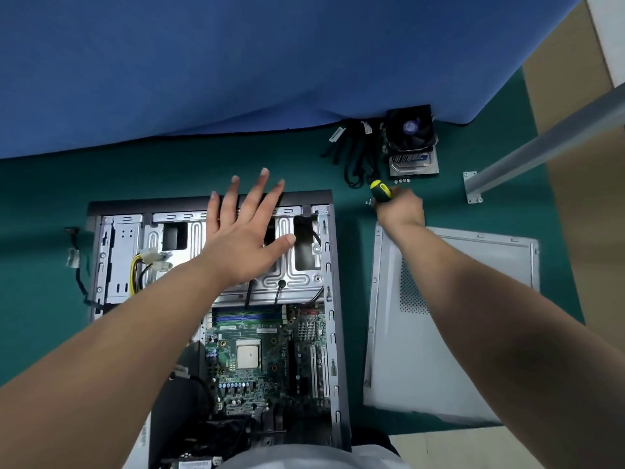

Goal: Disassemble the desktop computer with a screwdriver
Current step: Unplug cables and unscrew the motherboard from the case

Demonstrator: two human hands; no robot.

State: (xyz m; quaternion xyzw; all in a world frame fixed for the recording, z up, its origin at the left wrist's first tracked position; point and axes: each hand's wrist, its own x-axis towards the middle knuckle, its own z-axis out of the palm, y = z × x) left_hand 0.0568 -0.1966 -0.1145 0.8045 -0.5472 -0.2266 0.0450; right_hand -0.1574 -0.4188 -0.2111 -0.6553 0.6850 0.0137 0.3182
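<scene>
Best to bring screwdriver (381,191), clenched in right hand (400,208) beyond open computer case (329,265) on bench (40,204), squarely onto next screw, while left hand (245,231), fingers spread and released, steadies drive cage (297,275).

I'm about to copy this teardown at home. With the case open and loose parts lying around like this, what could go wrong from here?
1. Small screws lie loose on the green mat beside the removed cooler; the right hand, holding the screwdriver right there, could scatter them.
2. The CPU sits bare on the motherboard; a dropped screw or tool could damage it.
3. The left hand spreads over the drive cage, whose sheet-metal edges might cut.
</scene>
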